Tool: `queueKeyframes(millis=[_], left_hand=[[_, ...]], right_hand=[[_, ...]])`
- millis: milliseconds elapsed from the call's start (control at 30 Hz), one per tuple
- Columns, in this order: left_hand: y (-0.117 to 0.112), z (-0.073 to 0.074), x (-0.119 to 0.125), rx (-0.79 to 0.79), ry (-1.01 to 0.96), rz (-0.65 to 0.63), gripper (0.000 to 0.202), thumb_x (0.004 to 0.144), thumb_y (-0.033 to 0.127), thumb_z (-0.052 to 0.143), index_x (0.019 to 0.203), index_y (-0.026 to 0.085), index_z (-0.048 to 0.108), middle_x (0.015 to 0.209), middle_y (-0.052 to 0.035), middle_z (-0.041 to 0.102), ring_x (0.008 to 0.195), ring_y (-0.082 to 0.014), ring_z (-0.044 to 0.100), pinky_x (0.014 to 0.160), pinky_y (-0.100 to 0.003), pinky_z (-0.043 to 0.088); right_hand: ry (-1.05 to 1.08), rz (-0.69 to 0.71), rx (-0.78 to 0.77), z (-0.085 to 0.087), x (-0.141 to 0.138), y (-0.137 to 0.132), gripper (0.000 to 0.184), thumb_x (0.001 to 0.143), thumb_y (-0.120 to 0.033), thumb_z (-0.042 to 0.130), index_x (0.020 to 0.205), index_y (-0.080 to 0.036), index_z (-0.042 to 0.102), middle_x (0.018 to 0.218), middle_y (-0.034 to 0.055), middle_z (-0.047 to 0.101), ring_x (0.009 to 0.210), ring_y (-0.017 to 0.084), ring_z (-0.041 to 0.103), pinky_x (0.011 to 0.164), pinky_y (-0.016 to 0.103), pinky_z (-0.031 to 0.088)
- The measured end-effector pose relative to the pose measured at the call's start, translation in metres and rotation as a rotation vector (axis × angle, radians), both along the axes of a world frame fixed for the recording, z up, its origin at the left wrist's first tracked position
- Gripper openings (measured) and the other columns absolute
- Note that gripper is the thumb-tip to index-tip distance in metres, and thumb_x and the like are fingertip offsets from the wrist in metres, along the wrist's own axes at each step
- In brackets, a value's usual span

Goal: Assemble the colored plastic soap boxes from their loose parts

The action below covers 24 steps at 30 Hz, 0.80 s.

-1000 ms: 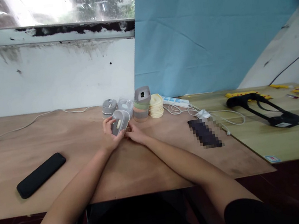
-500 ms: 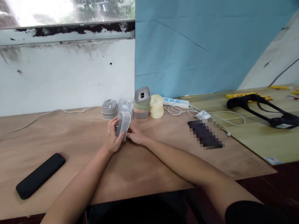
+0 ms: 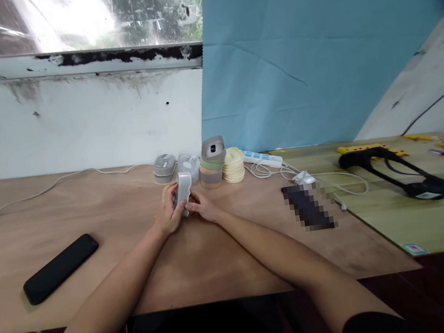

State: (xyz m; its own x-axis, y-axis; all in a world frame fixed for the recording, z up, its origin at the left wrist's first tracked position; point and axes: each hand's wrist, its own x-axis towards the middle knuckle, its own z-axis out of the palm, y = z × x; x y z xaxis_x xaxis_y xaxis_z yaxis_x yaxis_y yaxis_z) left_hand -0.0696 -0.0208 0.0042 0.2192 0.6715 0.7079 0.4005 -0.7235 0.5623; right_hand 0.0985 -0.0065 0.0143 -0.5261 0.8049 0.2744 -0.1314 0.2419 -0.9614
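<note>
My left hand (image 3: 167, 211) is wrapped round a small grey plastic box (image 3: 184, 186) with a pale, wavy edge, held tilted up on its side just above the table. The fingers of my right hand (image 3: 205, 207) are closed at the lower right edge of the same box, with the fingertips partly hidden. Just behind lie grey lidded boxes (image 3: 164, 169) in a pile and clear plastic pieces (image 3: 189, 166). To their right stand stacked grey, green and tan box shells (image 3: 211, 174) and a pile of cream trays (image 3: 233, 166).
A black phone-like slab (image 3: 61, 268) lies at the left of the wooden table (image 3: 195, 265). Along the back right are a white power strip (image 3: 262, 157) and loose cables. A pixelated dark object (image 3: 308, 208) and a black strap frame (image 3: 398, 173) lie further right.
The grey box has turned more upright and narrower to view between my hands. My right hand's fingers have come up along its edge. The whole view has shifted down slightly.
</note>
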Motion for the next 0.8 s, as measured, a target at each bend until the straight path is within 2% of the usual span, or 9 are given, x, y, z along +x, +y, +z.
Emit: queueKeyframes(millis=[233, 367, 500, 567, 633, 733, 800], left_hand=[[0.0, 0.001, 0.002, 0.041, -0.038, 0.014, 0.053, 0.092, 0.048, 0.041, 0.136, 0.019, 0.038, 0.138, -0.0171, 0.039, 0.125, -0.0285, 0.044, 0.098, -0.046, 0.044], [0.002, 0.0, 0.001, 0.09, -0.112, 0.074, 0.046, 0.094, 0.047, 0.036, 0.132, 0.021, 0.041, 0.129, -0.0143, 0.047, 0.118, -0.026, 0.049, 0.098, -0.044, 0.044], [0.004, 0.0, -0.002, 0.081, -0.127, 0.121, 0.047, 0.093, 0.048, 0.039, 0.131, 0.02, 0.041, 0.13, -0.0145, 0.046, 0.118, -0.0255, 0.049, 0.097, -0.042, 0.044], [0.005, -0.001, -0.003, 0.065, -0.144, 0.154, 0.048, 0.093, 0.05, 0.038, 0.131, 0.02, 0.041, 0.129, -0.0145, 0.046, 0.119, -0.0256, 0.049, 0.098, -0.042, 0.044], [0.007, -0.001, -0.005, 0.044, -0.17, 0.179, 0.047, 0.093, 0.05, 0.038, 0.13, 0.021, 0.041, 0.128, -0.0138, 0.047, 0.117, -0.0252, 0.05, 0.097, -0.042, 0.044], [0.008, -0.003, -0.006, 0.034, -0.218, 0.183, 0.045, 0.094, 0.049, 0.038, 0.129, 0.022, 0.041, 0.126, -0.0126, 0.048, 0.111, -0.024, 0.054, 0.094, -0.041, 0.046], [0.007, -0.003, -0.007, 0.042, -0.231, 0.173, 0.045, 0.094, 0.049, 0.039, 0.129, 0.022, 0.042, 0.125, -0.0125, 0.049, 0.109, -0.0239, 0.055, 0.092, -0.041, 0.047]], right_hand=[[-0.032, -0.047, 0.14, -0.002, 0.002, 0.002, 0.055, 0.073, -0.06, 0.061, 0.111, -0.021, 0.055, 0.095, 0.0029, 0.06, 0.085, 0.019, 0.054, 0.079, 0.03, 0.045], [0.008, -0.068, 0.171, -0.003, 0.005, 0.002, 0.046, 0.081, -0.059, 0.049, 0.103, -0.019, 0.06, 0.098, 0.0045, 0.063, 0.089, 0.02, 0.055, 0.086, 0.034, 0.044], [-0.085, -0.181, 0.176, -0.006, 0.006, 0.002, 0.045, 0.086, -0.057, 0.04, 0.09, -0.019, 0.063, 0.093, 0.0045, 0.065, 0.088, 0.021, 0.056, 0.087, 0.036, 0.045], [-0.12, -0.275, 0.154, -0.008, 0.005, 0.003, 0.044, 0.086, -0.057, 0.041, 0.082, -0.019, 0.063, 0.085, 0.004, 0.065, 0.086, 0.021, 0.058, 0.084, 0.035, 0.047], [-0.1, -0.343, 0.073, -0.01, 0.004, 0.005, 0.042, 0.085, -0.059, 0.044, 0.08, -0.021, 0.061, 0.075, 0.0031, 0.063, 0.08, 0.021, 0.06, 0.074, 0.034, 0.05], [-0.024, -0.314, -0.111, -0.013, 0.001, 0.008, 0.043, 0.08, -0.063, 0.051, 0.083, -0.021, 0.059, 0.06, 0.0, 0.057, 0.06, 0.018, 0.06, 0.055, 0.03, 0.05], [0.008, -0.286, -0.184, -0.013, 0.001, 0.01, 0.043, 0.078, -0.064, 0.053, 0.081, -0.021, 0.058, 0.054, -0.0022, 0.053, 0.05, 0.016, 0.057, 0.049, 0.028, 0.048]])
